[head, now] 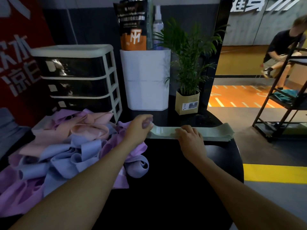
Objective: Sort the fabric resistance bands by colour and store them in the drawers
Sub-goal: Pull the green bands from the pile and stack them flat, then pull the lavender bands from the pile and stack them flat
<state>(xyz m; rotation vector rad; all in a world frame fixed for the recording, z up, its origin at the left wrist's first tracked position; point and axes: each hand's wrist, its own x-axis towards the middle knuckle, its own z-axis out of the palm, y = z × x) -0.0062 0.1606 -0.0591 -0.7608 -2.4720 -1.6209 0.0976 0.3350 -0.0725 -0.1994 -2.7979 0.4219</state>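
- Two bare forearms reach forward from the bottom edge over the round black surface point(166, 188).
- Left hand point(138, 128) has its fingers curled, pinching the left end of the top pale green fabric band point(162, 130).
- Right hand point(191, 140) lies palm-down with its fingers fairly straight, pressing on the middle of the flat stack of pale green fabric bands point(216, 132).
- That stack lies near the far edge of the surface, its long axis running left to right; its right end reaches the surface's right rim.
- A loose heap of pink, lilac and blue-grey fabric bands point(66, 146) covers the left of the surface, touching the left forearm.
- Behind the heap stands a white-framed drawer unit with dark drawers point(74, 77), all closed.
- A white bin point(146, 80) and a potted palm point(187, 100) stand to its right.
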